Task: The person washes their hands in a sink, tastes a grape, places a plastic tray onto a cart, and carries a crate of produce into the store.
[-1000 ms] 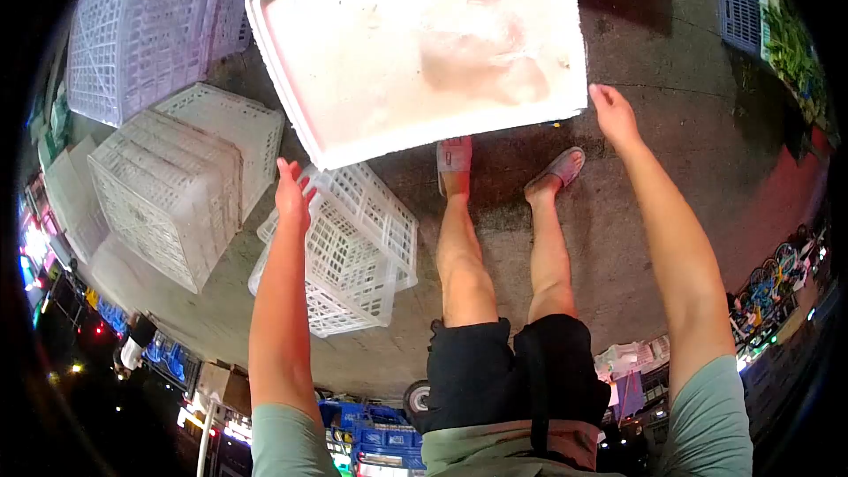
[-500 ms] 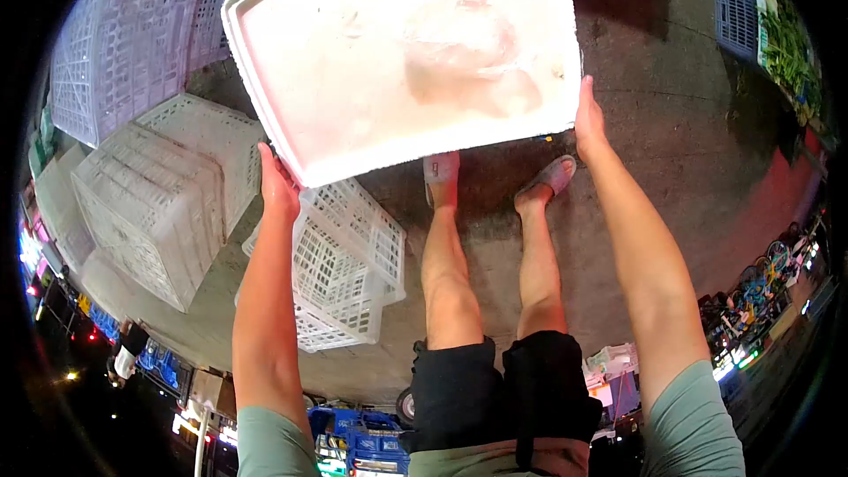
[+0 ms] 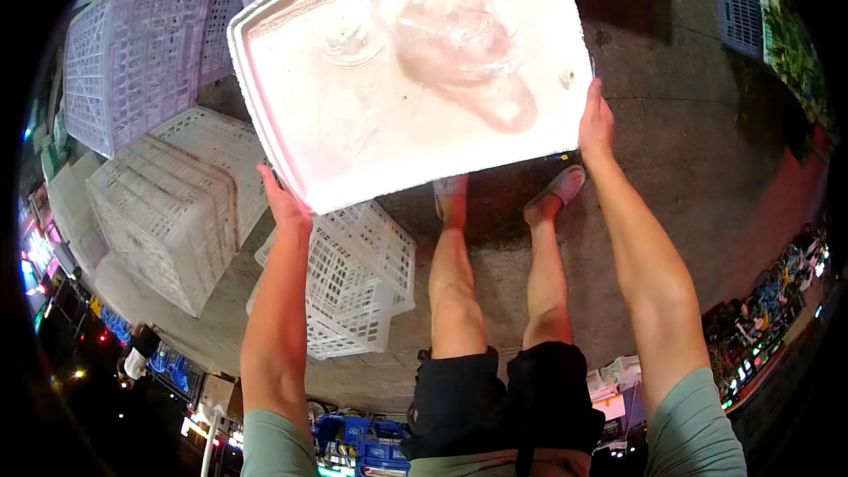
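A large white foam box (image 3: 442, 163) hangs in front of me, held by its two sides and tipped so that its inside faces me. My left hand (image 3: 287, 199) grips the near left corner, its thumb up along the side wall and its other fingers hidden. On the right side wall, my right hand (image 3: 597, 124) is closed with the fingers partly behind the box. Inside lies something clear and shiny with ripples (image 3: 450, 40); whether it is water or thin plastic I cannot make out.
White plastic crates (image 3: 362, 274) stand by my left leg. Larger crates (image 3: 163, 212) and a lilac crate (image 3: 132, 62) are stacked at the left. Green leafy vegetables (image 3: 795, 62) and a blue crate (image 3: 740, 18) sit far right. My slippered feet are on dark ground (image 3: 654, 203).
The box and both hands have shifted slightly right and lower in view. More of the box's inside shows, and the ripples in it have changed shape.
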{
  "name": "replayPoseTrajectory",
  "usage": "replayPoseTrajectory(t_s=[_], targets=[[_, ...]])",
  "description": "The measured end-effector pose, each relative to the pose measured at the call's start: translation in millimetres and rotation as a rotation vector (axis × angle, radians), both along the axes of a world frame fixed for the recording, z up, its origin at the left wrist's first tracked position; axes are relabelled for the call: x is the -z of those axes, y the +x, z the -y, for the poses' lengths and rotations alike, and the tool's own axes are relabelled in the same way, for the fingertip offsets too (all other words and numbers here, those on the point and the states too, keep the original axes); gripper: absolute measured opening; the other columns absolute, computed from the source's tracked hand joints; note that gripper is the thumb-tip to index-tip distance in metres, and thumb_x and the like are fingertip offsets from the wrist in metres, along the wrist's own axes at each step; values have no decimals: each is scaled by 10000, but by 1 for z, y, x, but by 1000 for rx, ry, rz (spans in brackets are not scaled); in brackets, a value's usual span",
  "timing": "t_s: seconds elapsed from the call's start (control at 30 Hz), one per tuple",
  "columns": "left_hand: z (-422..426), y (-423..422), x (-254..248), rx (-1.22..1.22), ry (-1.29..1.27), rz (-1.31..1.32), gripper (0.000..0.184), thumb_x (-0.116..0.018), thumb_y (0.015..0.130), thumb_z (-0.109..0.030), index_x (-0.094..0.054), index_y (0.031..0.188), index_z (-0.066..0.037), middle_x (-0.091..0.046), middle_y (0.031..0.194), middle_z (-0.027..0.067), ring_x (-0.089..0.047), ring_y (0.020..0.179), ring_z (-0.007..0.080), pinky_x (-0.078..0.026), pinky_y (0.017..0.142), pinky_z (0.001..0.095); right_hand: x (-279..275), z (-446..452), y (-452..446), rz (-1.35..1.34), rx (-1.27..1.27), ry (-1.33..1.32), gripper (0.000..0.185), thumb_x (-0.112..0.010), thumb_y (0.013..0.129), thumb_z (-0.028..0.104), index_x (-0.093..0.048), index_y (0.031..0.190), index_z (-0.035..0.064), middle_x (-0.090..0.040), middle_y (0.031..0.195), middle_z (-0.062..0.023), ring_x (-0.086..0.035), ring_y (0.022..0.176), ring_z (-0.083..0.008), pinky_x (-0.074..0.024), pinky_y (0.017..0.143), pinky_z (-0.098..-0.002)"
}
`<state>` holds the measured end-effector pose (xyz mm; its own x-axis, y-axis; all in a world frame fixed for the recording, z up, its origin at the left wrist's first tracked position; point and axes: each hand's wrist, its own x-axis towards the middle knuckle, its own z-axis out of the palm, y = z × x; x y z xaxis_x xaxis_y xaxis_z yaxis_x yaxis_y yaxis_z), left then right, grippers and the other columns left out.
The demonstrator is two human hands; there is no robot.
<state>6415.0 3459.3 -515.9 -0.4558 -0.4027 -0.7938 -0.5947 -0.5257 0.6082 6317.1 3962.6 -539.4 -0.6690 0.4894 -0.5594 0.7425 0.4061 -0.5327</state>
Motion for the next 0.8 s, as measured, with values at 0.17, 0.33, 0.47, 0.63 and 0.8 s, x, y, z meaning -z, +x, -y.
replayPoseTrajectory(t_s=[0.17, 0.33, 0.47, 0.63, 0.8], targets=[[-13, -1, -9, -132, -46, -33, 856, -424, 888, -695, -411, 1393, -4, -465, 1414, 130, -465, 1266, 293, -358, 1056, 392, 10, -1, 5, -111, 29, 32, 792, -335, 933, 673, -619, 1168, -28, -640, 1126, -233, -596, 1091, -305, -427, 944, -369], [-7, -2, -4, -167, -49, -43, 825, -409, 902, -678, -428, 1381, -6, -490, 1388, 131, -480, 1244, 296, -370, 1042, 391, 11, 0, 5, -136, 4, 33, 761, -326, 949, 645, -626, 1169, -19, -647, 1120, -227, -600, 1085, -346, -434, 938, -379], [-7, -5, 9, -109, -91, -85, 759, -368, 946, -624, -418, 1388, -9, -489, 1388, 135, -479, 1245, 301, -369, 1045, 396, 28, -7, 1, -102, -28, 39, 754, -303, 952, 643, -602, 1221, 5, -622, 1181, -230, -567, 1145, -369, -420, 968, -394], [-16, -5, 25, -83, -61, -17, 743, -332, 968, -602, -385, 1407, -5, -473, 1404, 131, -491, 1238, 294, -384, 1038, 388, 33, -13, -3, 26, -93, 27, 758, -274, 956, 639, -522, 1325, 24, -541, 1314, -228, -489, 1248, -372, -363, 1043, -387], [29, 7, 43, 101, -74, 115, 637, -375, 935, -490, -458, 1327, 4, -538, 1327, 142, -538, 1180, 287, -410, 1012, 383, 58, -33, -6, -94, -77, -98, 851, -280, 930, 690, -512, 1317, -32, -550, 1318, -210, -499, 1250, -309, -348, 1046, -342]])
